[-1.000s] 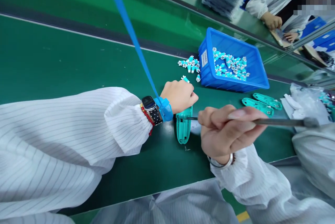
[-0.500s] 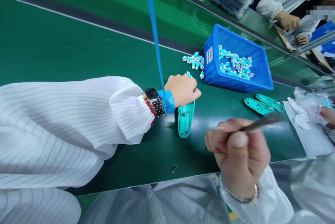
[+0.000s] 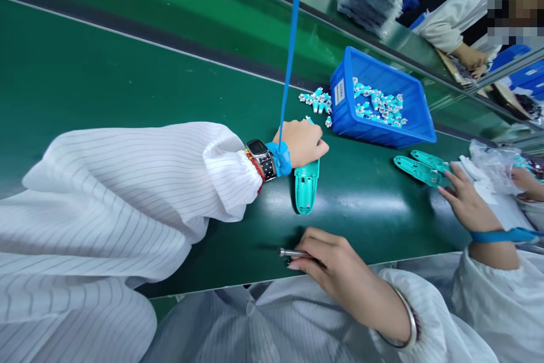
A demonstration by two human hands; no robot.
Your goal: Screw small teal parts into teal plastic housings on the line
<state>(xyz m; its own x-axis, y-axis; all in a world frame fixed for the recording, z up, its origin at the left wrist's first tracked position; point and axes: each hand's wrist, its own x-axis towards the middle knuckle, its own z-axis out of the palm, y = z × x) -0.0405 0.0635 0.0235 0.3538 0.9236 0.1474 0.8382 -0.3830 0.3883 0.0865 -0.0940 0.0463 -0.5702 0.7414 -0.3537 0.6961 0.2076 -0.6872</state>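
My left hand (image 3: 301,142) is closed over the upper end of a teal plastic shell (image 3: 306,192), which lies on the green table with its hollow inside facing up. The fingertips are hidden behind the hand. A small white-and-teal piece (image 3: 309,120) peeks out just beyond the knuckles. Near the table's front edge, my right hand (image 3: 334,258) grips a slim metal tool (image 3: 291,252) whose blunt round end points left. Something small and dark shows at the thumb tip, too little to make out.
A blue bin (image 3: 382,131) holds many small white-and-teal parts, with a loose pile (image 3: 317,100) beside it. Two teal shells (image 3: 419,170) lie at the right, touched by a co-worker's hand (image 3: 474,207). A blue strap (image 3: 291,51) rises from my left wrist.
My right hand has swung left and down to the table's front edge, turning the tool leftward. A co-worker's hand has appeared at the two shells. My left hand stays on its shell.
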